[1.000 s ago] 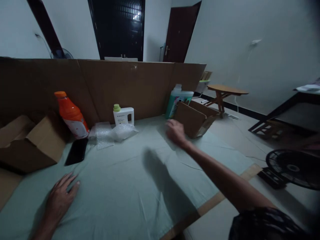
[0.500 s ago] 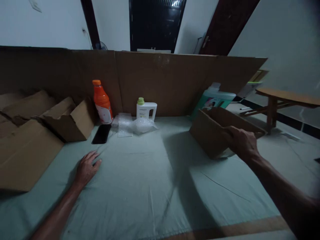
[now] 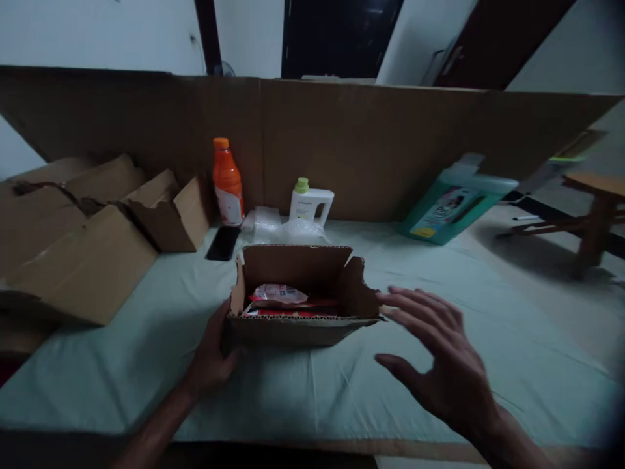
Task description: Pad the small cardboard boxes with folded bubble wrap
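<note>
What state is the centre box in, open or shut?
Open: nothing covers the top of the box, and a packet shows inside.

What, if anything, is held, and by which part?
The left hand is against the left end of the open brown cardboard box; whether it grips is unclear. The right hand, spread near the right end, holds nothing.

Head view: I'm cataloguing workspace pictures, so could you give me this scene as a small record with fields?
Surface: pale green cloth
Centre: open cardboard box
Box contents: red-and-white packaging, product unclear
Left hand: against the box's left end, grip partly hidden
Right hand: open, fingertips at the box's right end, contact unclear
Behind box: bubble wrap, then white handled jug with green cap
Back left: orange bottle, black smartphone before it
Back right: teal handled jug
</note>
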